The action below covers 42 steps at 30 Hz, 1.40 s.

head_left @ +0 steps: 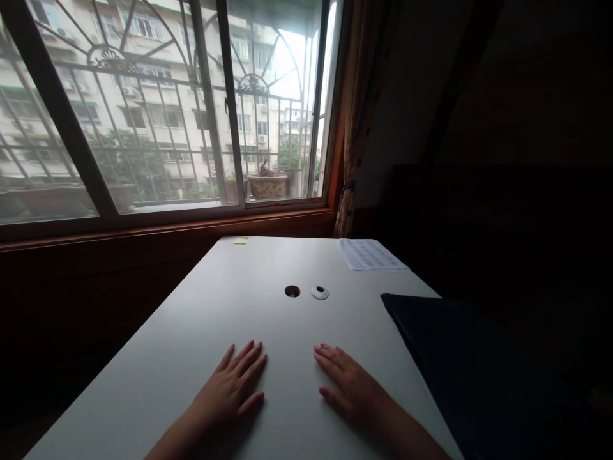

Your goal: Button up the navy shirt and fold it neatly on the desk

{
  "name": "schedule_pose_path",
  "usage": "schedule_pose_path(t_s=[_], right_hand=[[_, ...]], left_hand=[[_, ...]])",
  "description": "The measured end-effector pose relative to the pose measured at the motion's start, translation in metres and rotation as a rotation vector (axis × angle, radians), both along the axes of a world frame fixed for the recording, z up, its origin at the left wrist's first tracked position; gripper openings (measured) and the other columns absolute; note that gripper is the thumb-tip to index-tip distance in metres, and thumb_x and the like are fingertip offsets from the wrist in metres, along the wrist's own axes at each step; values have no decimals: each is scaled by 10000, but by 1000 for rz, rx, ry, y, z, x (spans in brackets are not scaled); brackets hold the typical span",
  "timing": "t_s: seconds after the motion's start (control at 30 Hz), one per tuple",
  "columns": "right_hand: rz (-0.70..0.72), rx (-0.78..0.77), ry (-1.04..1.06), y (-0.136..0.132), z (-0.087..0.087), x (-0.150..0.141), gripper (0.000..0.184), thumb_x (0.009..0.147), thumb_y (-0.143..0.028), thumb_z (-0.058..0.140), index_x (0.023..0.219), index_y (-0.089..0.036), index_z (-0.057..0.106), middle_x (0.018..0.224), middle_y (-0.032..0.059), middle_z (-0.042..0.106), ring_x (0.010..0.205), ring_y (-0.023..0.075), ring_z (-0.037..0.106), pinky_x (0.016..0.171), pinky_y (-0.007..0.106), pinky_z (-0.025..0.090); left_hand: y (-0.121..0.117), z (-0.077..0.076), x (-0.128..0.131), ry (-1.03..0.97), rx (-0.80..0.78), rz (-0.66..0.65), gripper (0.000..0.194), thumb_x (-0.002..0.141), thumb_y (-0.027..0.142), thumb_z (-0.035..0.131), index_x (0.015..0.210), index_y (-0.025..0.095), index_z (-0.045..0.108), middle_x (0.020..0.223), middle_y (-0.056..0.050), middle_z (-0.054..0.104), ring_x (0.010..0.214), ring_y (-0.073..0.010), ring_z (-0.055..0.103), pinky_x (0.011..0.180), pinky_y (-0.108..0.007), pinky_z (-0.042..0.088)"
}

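My left hand [233, 384] lies flat on the white table [191, 319], palm down with its fingers spread and nothing in it. To its right, my right hand [347, 385] also rests palm down on the tabletop, fingers stretched out and thumb apart, holding nothing. Beyond both hands is a round cable hole [292, 291] in the table. Just right of the hole lies a small white ring-shaped cover [320, 292] with a dark opening, apart from either hand.
Printed paper sheets [371, 254] lie at the far right corner, a yellow sticky note [241, 241] at the far left. A dark flat item [460, 358], perhaps cloth, covers the right edge. Behind the table stand a barred window [158, 115] and a tied curtain [354, 128].
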State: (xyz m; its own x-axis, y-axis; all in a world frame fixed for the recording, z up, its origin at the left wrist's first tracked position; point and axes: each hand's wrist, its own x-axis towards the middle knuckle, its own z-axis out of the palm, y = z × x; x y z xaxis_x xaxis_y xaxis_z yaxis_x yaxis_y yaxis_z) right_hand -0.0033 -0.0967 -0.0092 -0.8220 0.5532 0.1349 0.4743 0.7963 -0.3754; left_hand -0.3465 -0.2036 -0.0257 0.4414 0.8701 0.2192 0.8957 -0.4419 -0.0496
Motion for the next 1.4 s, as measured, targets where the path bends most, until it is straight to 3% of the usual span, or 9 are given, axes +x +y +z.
schedule_pose_path(t_s=[0.2,0.37,0.53,0.67,0.77,0.97,1.4], right_hand=[[-21,5,-9,-5,4,4,608,979,-484,495,1527,-244,393,1580,78,379,1457,288,344,1212,515,275],[-37,-3,-44,-10,5,11,623,973,-496,501,1534,-255,381,1594,71,356,1468,291,321,1218,514,257],[-1,-18,-105,-9,19,-1,694,944,-513,539,1549,-232,348,1614,84,309,1487,305,272,1224,529,219],[48,16,-87,-4,34,-21,756,935,-554,539,1570,-232,286,1629,78,275,1502,288,231,1237,506,183],[53,26,-83,1,35,-33,832,917,-619,530,1585,-220,234,1645,81,221,1516,286,179,1244,498,149],[43,-42,-141,4,14,-46,924,897,-732,446,1595,-190,175,1658,91,110,1529,293,96,1248,517,72],[44,-23,-136,2,7,-46,919,904,-765,377,1600,-214,138,1661,60,69,1533,285,60,1249,506,34]], left_hand=[[1,-4,-2,10,-38,9,678,1027,550,348,1590,316,51,1629,-40,214,1482,-289,288,1218,-521,219],[1,-1,-2,-18,1,-59,679,1029,518,384,1593,296,77,1610,-50,290,1468,-287,322,1220,-536,211],[5,23,17,3,-16,-128,714,1018,560,374,1595,273,68,1625,-54,260,1489,-292,270,1222,-551,192],[21,38,37,5,-70,-164,750,1002,613,343,1598,264,50,1647,-67,181,1510,-304,201,1225,-570,160],[39,33,43,-19,-113,-181,772,990,641,337,1598,262,49,1650,-74,160,1515,-318,175,1220,-589,151],[55,11,40,-42,-198,-189,852,956,703,342,1596,262,-7,1651,-78,105,1518,-343,132,1219,-603,118],[56,8,41,-29,-203,-166,895,929,747,327,1593,264,-29,1650,-70,73,1521,-341,109,1226,-582,103]])
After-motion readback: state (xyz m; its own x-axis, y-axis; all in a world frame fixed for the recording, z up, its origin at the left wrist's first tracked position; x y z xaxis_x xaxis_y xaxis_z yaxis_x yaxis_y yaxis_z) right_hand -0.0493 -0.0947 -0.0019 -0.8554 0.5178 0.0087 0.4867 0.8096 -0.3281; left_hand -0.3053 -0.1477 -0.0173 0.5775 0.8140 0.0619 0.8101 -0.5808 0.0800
